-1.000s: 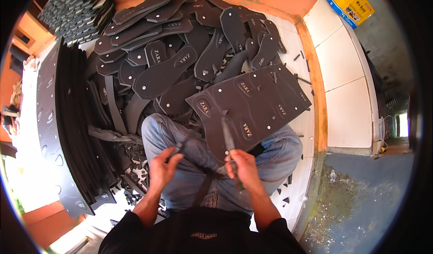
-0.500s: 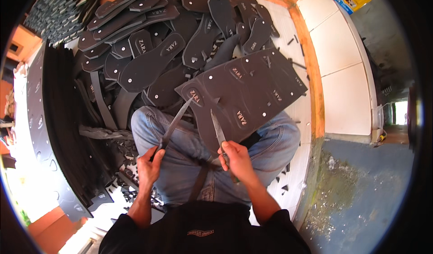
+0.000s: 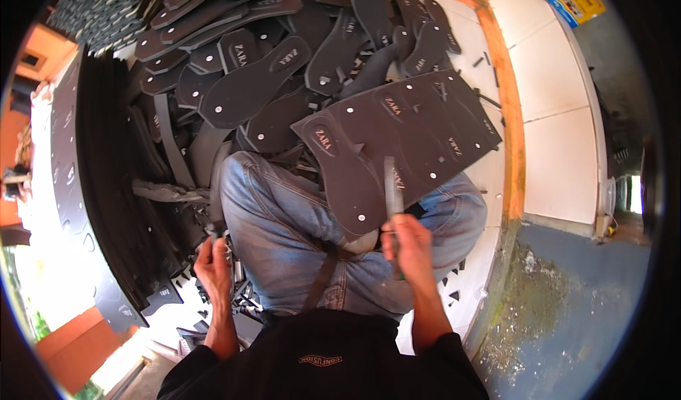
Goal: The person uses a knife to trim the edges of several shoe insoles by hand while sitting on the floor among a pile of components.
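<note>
Head view: cutting sole shapes out of a black foam sheet on the lap.
Right hand (image 3: 408, 247) grips a knife (image 3: 391, 187), blade on the sheet (image 3: 418, 130) across the knees. Left hand (image 3: 213, 269) is closed on a scrap strip (image 3: 211, 233) beside the left thigh, apart. Next, I judge: the left hand must steady the sheet for the cut.

A heap of dark sole cut-outs (image 3: 248, 91) lies on white floor tiles (image 3: 560, 151) beside an orange border strip (image 3: 507, 102).
</note>
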`<action>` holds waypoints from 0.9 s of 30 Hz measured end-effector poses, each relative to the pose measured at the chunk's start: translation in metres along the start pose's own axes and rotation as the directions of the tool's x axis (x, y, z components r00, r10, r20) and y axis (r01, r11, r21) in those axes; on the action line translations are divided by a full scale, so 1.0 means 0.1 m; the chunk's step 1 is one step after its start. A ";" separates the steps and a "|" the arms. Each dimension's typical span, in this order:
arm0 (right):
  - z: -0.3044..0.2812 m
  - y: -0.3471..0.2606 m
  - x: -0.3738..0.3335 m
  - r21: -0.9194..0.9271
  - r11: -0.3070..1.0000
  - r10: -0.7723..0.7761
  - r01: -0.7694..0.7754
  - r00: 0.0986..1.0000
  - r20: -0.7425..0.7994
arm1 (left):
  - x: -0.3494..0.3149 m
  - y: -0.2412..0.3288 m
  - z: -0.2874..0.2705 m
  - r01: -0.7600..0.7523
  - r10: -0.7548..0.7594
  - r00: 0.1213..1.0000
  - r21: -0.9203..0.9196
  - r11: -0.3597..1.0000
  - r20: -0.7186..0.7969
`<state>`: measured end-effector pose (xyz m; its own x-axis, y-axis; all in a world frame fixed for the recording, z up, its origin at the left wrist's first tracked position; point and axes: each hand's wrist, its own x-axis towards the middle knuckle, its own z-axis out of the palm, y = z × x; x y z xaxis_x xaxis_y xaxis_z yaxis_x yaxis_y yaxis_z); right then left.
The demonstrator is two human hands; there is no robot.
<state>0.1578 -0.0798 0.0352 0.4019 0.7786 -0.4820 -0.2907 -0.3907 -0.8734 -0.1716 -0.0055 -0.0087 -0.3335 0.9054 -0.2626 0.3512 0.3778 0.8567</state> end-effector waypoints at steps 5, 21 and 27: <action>-0.28 0.11 -0.06 -0.008 0.999 -0.047 0.047 0.982 -0.182 | 0.17 -0.84 -0.32 0.018 0.031 0.993 0.407 0.913 -0.115; -0.44 0.69 -0.66 -0.588 0.800 -0.380 0.118 0.858 -0.345 | -0.50 0.62 1.94 0.796 -0.204 0.457 -0.295 0.529 0.866; -0.48 0.43 -0.63 -0.134 0.961 -0.277 0.243 0.801 -0.530 | -0.62 1.55 1.66 0.865 -0.033 0.373 -0.335 0.373 0.927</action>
<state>0.1621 -0.1692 0.0243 0.8630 0.4716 -0.1813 -0.0652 -0.2519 -0.9656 0.0486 0.0291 0.0663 0.6755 0.5048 -0.5375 -0.4505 0.8596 0.2411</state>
